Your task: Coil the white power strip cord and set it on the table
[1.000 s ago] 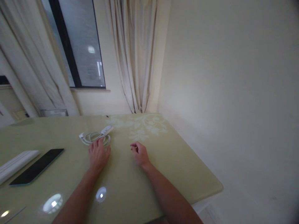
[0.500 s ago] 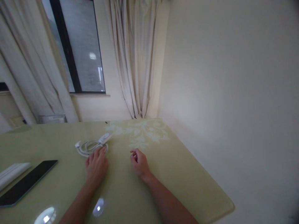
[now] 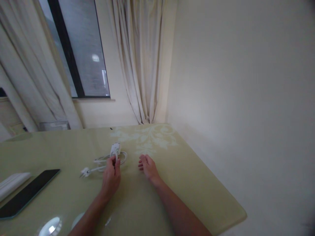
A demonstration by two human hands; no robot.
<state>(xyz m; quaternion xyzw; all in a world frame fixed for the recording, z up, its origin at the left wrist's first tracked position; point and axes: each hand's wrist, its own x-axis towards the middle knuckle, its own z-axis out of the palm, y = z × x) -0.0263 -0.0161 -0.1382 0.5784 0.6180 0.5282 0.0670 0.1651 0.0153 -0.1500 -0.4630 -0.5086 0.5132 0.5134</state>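
Bar (image 3: 13,185) and black slab (image 3: 29,193) lie left of cord (image 3: 95,169).

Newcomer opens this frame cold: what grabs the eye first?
Probably the white power strip with its looped cord, left of the table's middle, at the fingers of the left hand. Next, the right hand, loosely curled beside it over the pale green table. Then the dark flat slab at the left edge.
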